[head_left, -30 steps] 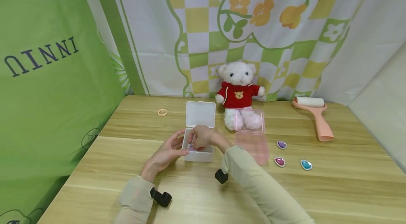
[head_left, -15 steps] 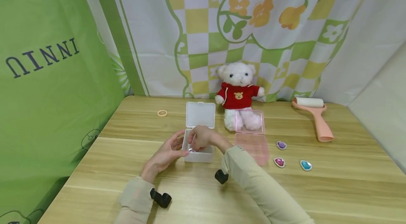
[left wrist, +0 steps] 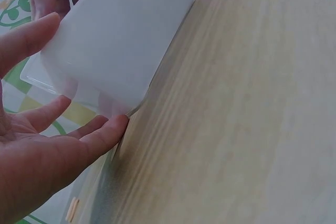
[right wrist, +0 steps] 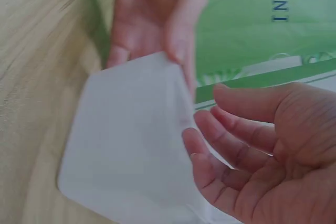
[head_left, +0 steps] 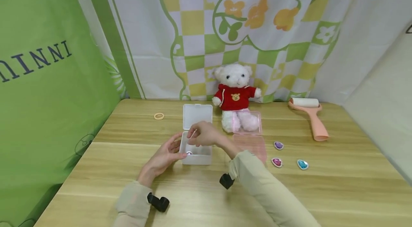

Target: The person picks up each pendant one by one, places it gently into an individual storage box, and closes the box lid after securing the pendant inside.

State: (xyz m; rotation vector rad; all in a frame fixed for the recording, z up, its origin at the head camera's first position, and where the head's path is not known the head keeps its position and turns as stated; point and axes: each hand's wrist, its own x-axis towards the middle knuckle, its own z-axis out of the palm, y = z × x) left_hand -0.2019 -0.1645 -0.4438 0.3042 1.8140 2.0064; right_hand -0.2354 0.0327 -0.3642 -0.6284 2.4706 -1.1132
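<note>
A small white lidded box (head_left: pixel 197 159) stands on the table with its lid (head_left: pixel 197 117) raised. My left hand (head_left: pixel 163 157) holds it at the left side, thumb at the front rim and fingers along the side wall. A shiny purplish gem piece (head_left: pixel 189 153) lies inside near the front left corner, partly hidden by the thumb. My right hand (head_left: pixel 203 134) hovers over the box opening. In the right wrist view its thumb stands apart from loosely bent fingers (right wrist: pixel 210 177), and nothing shows between them.
To the right sits an open pink clear case (head_left: pixel 249 144). Beyond it lie purple (head_left: pixel 278 145), pink (head_left: pixel 276 162) and blue (head_left: pixel 302 164) heart gems. A white teddy bear (head_left: pixel 235 93), a peach lint roller (head_left: pixel 313 119) and a peach ring (head_left: pixel 158 116) are farther back.
My right hand has risen out of the box and its fingers have loosened, leaving the gem piece inside more visible. My left hand stays on the box. The head view has shifted slightly.
</note>
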